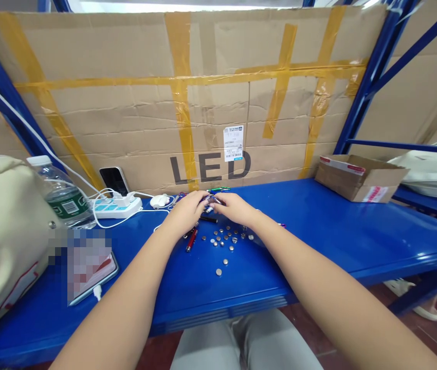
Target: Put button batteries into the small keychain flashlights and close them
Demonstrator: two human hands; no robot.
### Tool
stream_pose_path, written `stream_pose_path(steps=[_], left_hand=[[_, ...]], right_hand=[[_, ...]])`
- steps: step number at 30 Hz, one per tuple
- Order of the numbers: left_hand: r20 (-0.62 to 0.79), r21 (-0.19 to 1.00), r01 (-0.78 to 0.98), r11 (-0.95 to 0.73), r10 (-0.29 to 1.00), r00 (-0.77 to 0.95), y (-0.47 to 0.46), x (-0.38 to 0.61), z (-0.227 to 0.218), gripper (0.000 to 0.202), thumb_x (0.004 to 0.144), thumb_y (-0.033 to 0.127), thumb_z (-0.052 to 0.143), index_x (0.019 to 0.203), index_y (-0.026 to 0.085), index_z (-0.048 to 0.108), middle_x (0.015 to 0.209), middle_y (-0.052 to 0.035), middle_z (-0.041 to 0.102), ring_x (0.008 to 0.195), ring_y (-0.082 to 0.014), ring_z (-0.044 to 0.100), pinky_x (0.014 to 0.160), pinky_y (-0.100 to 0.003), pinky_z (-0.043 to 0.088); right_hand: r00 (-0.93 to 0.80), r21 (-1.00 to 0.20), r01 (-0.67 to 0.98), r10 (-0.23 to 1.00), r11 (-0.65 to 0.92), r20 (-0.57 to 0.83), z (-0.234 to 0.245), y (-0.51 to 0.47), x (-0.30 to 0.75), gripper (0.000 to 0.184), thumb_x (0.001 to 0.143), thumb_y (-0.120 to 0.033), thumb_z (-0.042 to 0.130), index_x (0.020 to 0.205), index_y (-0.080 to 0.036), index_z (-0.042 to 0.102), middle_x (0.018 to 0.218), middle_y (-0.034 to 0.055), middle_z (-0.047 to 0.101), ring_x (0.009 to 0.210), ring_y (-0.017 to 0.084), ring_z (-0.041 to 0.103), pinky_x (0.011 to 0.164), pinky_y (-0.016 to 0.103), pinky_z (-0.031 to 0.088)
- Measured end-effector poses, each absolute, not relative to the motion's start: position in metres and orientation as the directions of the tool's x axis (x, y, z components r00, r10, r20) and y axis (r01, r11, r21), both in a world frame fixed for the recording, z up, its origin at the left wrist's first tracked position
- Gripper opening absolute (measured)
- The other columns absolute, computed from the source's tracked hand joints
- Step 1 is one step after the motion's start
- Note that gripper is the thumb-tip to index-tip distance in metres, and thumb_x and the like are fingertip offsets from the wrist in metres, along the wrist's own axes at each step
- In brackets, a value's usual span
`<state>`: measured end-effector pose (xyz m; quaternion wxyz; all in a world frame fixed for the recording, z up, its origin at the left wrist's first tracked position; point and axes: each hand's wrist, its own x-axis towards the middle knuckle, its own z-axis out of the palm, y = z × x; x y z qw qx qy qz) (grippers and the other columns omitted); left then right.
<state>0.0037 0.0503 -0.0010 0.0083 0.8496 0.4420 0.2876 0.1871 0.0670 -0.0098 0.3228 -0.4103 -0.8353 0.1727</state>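
My left hand (187, 209) and my right hand (237, 208) meet over the far middle of the blue table. Their fingers are closed in together around small shiny pieces (213, 200), too small and covered to name. Just below the hands lies a black tube (208, 219). A red pen-like tube with a metal end (192, 240) rests by my left wrist. Small round silver discs like button cells (221, 244) are scattered between my forearms, with one disc (219, 272) closest to me. Behind the fingers sits a green pen-like piece (218, 189).
On the left are a cream bag (6, 221), a water bottle (66, 198), a power strip (118, 208) with white cables, and phones (113, 180). Cardboard marked LED (141, 128) walls the back. An open carton (357, 180) stands on the right of the blue table (319, 236).
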Motion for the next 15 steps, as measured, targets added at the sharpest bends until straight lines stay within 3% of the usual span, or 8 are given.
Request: stream_pose_path(steps=[5, 8, 10, 15], left_hand=[[0.470, 0.291, 0.771, -0.567, 0.787, 0.401, 0.047, 0.006, 0.000, 0.033, 0.096, 0.023, 0.039, 0.119, 0.014, 0.060, 0.118, -0.0128, 0.065, 0.111, -0.0249, 0.059, 0.099, -0.041, 0.044], [0.484, 0.317, 0.740, -0.593, 0.773, 0.411, 0.046, 0.010, 0.000, 0.035, 0.097, 0.025, 0.035, 0.115, 0.013, 0.062, 0.116, -0.0125, 0.067, 0.109, -0.0243, 0.059, 0.097, -0.039, 0.044], [0.477, 0.359, 0.715, -0.600, 0.777, 0.412, 0.045, 0.013, 0.000, 0.036, 0.098, 0.028, 0.034, 0.110, 0.014, 0.064, 0.110, -0.0115, 0.069, 0.103, -0.0238, 0.061, 0.093, -0.037, 0.045], [0.405, 0.490, 0.658, -0.572, 0.818, 0.409, 0.041, 0.016, 0.000, 0.030, 0.094, 0.034, 0.042, 0.103, 0.019, 0.067, 0.103, -0.0068, 0.070, 0.096, -0.0228, 0.061, 0.087, -0.034, 0.044]], right_hand=[[-0.422, -0.648, 0.468, 0.796, 0.601, 0.434, -0.009, 0.071, 0.193, 0.030, 0.094, -0.030, 0.043, 0.073, -0.017, 0.059, 0.068, 0.0005, 0.062, 0.064, 0.013, 0.058, 0.066, 0.027, 0.044], [-0.363, -0.645, 0.457, 0.790, 0.613, 0.493, -0.010, 0.071, 0.192, 0.018, 0.091, -0.024, 0.047, 0.091, -0.016, 0.063, 0.075, 0.0009, 0.064, 0.065, 0.013, 0.058, 0.067, 0.027, 0.045], [-0.338, -0.669, 0.437, 0.799, 0.602, 0.498, -0.011, 0.072, 0.191, 0.021, 0.090, -0.023, 0.050, 0.105, -0.017, 0.062, 0.082, 0.0016, 0.066, 0.066, 0.013, 0.059, 0.068, 0.028, 0.046], [-0.391, -0.662, 0.378, 0.760, 0.647, 0.519, -0.010, 0.070, 0.190, 0.021, 0.090, -0.025, 0.049, 0.101, -0.017, 0.065, 0.091, 0.0036, 0.068, 0.070, 0.012, 0.059, 0.069, 0.028, 0.047]])
